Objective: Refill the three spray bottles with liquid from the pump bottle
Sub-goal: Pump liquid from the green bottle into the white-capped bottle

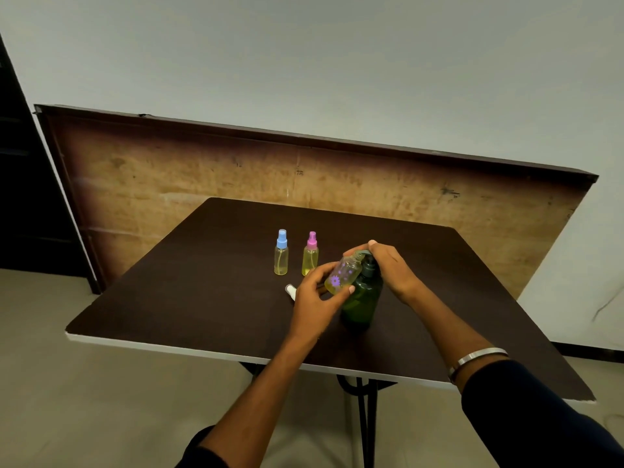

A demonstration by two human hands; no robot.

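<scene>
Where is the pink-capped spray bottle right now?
The pink-capped spray bottle stands upright mid-table, just right of the blue-capped bottle and left of the hands.
</scene>
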